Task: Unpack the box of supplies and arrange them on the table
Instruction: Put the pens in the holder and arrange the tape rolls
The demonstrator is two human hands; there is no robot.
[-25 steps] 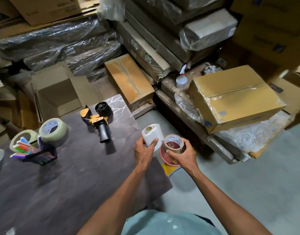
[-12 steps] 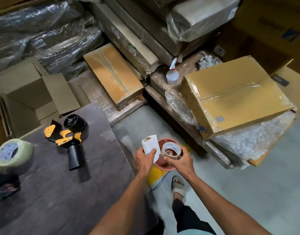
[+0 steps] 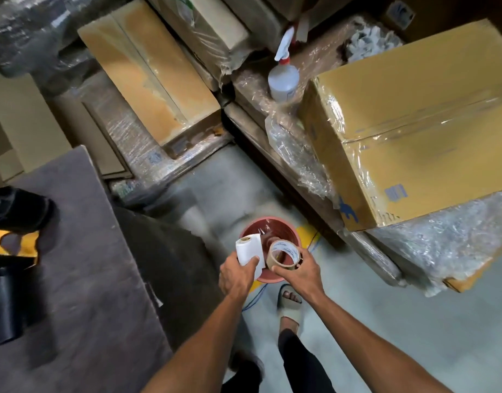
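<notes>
My left hand [image 3: 237,275] grips a white roll of film [image 3: 249,251] by its lower end. Beside it, my right hand [image 3: 300,273] holds a brown roll of packing tape [image 3: 283,254]. Both rolls hang over a reddish-pink bowl-shaped container [image 3: 266,231] that stands on the floor, to the right of the dark table [image 3: 82,279]. At the far left edge of the table lies a yellow and black tape dispenser [image 3: 11,245], partly cut off by the frame.
A large film-wrapped cardboard box [image 3: 414,123] sits on a pallet at the right. A spray bottle [image 3: 283,72] stands behind it. Wrapped flat boxes [image 3: 150,69] lie at the back. My sandalled foot [image 3: 290,304] is on the grey floor.
The view has swung right and down, away from the table, so the tape rolls and pen holder left the frame. Both hands kept their rolls, now over the reddish container.
</notes>
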